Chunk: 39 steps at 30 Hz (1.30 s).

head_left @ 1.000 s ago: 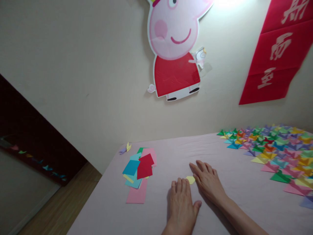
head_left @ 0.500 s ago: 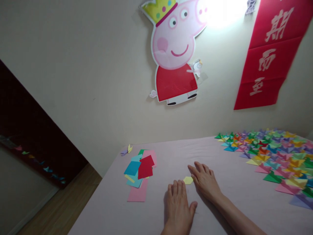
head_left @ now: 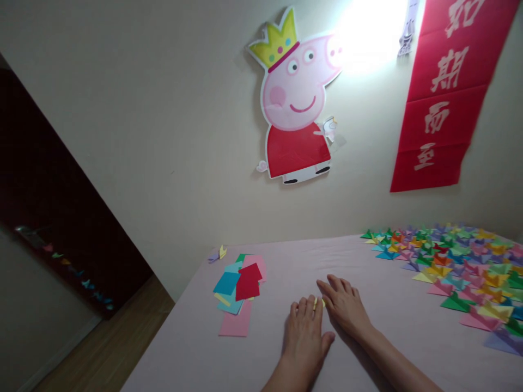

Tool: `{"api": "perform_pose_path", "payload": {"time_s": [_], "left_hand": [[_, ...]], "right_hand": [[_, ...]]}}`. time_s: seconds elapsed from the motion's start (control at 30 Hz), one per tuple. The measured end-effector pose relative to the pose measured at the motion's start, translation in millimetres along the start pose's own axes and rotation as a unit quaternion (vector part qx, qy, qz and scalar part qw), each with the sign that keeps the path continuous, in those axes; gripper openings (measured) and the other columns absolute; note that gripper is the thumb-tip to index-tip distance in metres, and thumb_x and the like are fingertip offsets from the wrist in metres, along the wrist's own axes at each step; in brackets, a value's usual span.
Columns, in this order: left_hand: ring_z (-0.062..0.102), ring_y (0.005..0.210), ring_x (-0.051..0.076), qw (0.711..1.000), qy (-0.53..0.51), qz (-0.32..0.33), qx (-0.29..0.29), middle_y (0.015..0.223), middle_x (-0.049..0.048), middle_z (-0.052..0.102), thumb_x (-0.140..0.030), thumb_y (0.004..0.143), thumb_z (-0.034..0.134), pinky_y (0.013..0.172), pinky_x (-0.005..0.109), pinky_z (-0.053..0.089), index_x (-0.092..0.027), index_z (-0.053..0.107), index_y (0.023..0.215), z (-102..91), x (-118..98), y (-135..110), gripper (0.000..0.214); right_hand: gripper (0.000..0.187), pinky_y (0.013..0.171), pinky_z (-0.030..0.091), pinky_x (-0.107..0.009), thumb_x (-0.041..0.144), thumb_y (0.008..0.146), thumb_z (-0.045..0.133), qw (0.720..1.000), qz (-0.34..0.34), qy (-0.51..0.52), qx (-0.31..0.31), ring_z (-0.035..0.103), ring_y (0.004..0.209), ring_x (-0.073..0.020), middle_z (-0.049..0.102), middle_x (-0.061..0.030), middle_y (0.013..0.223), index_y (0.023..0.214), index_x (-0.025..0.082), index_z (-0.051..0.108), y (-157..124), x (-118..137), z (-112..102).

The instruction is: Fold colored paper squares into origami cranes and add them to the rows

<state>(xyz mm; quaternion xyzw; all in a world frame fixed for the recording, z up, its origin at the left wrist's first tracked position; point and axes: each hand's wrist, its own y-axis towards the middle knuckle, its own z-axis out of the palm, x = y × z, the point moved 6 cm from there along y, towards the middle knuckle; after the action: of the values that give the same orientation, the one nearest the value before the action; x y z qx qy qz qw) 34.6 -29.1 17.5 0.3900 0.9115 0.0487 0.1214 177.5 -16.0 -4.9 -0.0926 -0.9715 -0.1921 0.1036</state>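
Note:
A small folded piece of yellow paper lies on the pink-covered table, mostly hidden under the fingers of my left hand. That hand rests flat with its fingers stretched forward and the thumb out to the side. Just to the right, my right hand also lies flat, its fingers spread and its thumb side close to the yellow piece. Whether the right thumb touches the paper I cannot tell.
Loose coloured sheets, a red sheet on top, lie to the left. Behind them sit small folded pieces, one a yellow folded figure. Rows of paper cranes fill the right side. A wall stands behind the table.
My left hand has slid slightly right and forward, so its fingers now cover most of the yellow paper. My right hand stays about where it was. The view has tilted up a little.

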Motion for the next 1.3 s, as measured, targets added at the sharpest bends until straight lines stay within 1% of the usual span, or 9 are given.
{"api": "perform_pose_path", "payload": {"time_s": [0.1,0.27,0.37,0.43,0.53,0.67,0.8,1.17,1.3], "left_hand": [[0.054,0.115,0.031,1.000,-0.001,-0.002,0.004,0.127,0.0099,0.061,-0.042,0.093,0.060,0.103,0.050,0.041,-0.020,0.056,0.132,-3.3,-9,12,0.046],[0.055,0.109,0.029,1.000,-0.019,-0.005,-0.004,0.120,0.0078,0.062,-0.031,0.092,0.061,0.098,0.049,0.042,-0.021,0.062,0.118,-12.4,-7,18,0.027],[0.056,0.105,0.027,0.999,-0.047,-0.018,-0.007,0.114,0.0050,0.062,-0.025,0.091,0.062,0.094,0.046,0.042,-0.022,0.066,0.105,-16.7,-1,24,0.015],[0.056,0.104,0.026,0.997,-0.068,-0.034,-0.009,0.111,0.0041,0.062,-0.024,0.089,0.064,0.092,0.044,0.042,-0.022,0.066,0.098,-17.5,4,30,0.009],[0.055,0.102,0.025,0.995,-0.090,-0.049,-0.017,0.109,0.0034,0.061,-0.023,0.088,0.067,0.089,0.042,0.042,-0.022,0.065,0.097,-14.6,9,36,0.009],[0.055,0.100,0.024,0.992,-0.114,-0.051,-0.033,0.107,0.0022,0.062,-0.022,0.087,0.067,0.088,0.040,0.041,-0.022,0.062,0.101,-7.9,14,38,0.014],[0.055,0.102,0.025,0.990,-0.122,-0.064,-0.036,0.109,0.0030,0.062,-0.023,0.087,0.068,0.089,0.039,0.041,-0.022,0.061,0.109,-5.1,18,36,0.022],[0.057,0.100,0.024,0.991,-0.096,-0.088,-0.026,0.106,0.0031,0.063,-0.016,0.091,0.064,0.086,0.037,0.042,-0.022,0.065,0.101,-3.8,20,39,0.012],[0.058,0.098,0.023,0.987,-0.131,-0.087,-0.040,0.103,0.0021,0.065,-0.015,0.091,0.064,0.083,0.036,0.041,-0.021,0.063,0.098,-5.4,21,40,0.009]], "right_hand": [[0.041,0.095,0.043,-0.051,0.018,0.090,0.048,1.000,0.002,0.021,0.003,0.050,0.122,-0.0364,0.058,-0.0133,0.137,0.126,0.028,0.066,1,-3,2],[0.039,0.094,0.044,-0.051,0.022,0.092,0.044,0.996,-0.003,0.085,0.015,0.052,0.120,-0.0350,0.060,-0.0132,0.134,0.124,0.027,0.067,6,-14,3],[0.038,0.094,0.048,-0.042,0.022,0.092,0.044,0.989,-0.029,0.142,0.032,0.058,0.112,-0.0272,0.066,-0.0101,0.125,0.122,0.026,0.066,8,-19,-3],[0.032,0.091,0.050,-0.036,0.023,0.091,0.044,0.982,-0.051,0.176,0.046,0.061,0.104,-0.0231,0.070,-0.0076,0.113,0.112,0.025,0.069,7,-19,-10],[0.022,0.090,0.048,-0.037,0.023,0.086,0.050,0.965,-0.084,0.237,0.077,0.061,0.099,-0.0234,0.071,-0.0054,0.101,0.094,0.025,0.071,4,-12,-17],[0.014,0.089,0.044,-0.040,0.023,0.083,0.056,0.952,-0.083,0.276,0.102,0.058,0.096,-0.0243,0.068,-0.0051,0.099,0.085,0.025,0.071,5,-6,-15],[0.012,0.085,0.043,-0.038,0.026,0.084,0.059,0.958,-0.080,0.258,0.099,0.058,0.092,-0.0237,0.068,-0.0045,0.094,0.082,0.026,0.071,7,-6,-10],[0.017,0.079,0.043,-0.037,0.026,0.091,0.054,0.966,-0.099,0.229,0.072,0.056,0.086,-0.0233,0.065,-0.0055,0.088,0.082,0.024,0.068,5,-1,-10],[0.017,0.078,0.043,-0.037,0.025,0.091,0.052,0.963,-0.103,0.238,0.066,0.056,0.085,-0.0227,0.065,-0.0053,0.087,0.081,0.023,0.066,5,0,-13]]}}
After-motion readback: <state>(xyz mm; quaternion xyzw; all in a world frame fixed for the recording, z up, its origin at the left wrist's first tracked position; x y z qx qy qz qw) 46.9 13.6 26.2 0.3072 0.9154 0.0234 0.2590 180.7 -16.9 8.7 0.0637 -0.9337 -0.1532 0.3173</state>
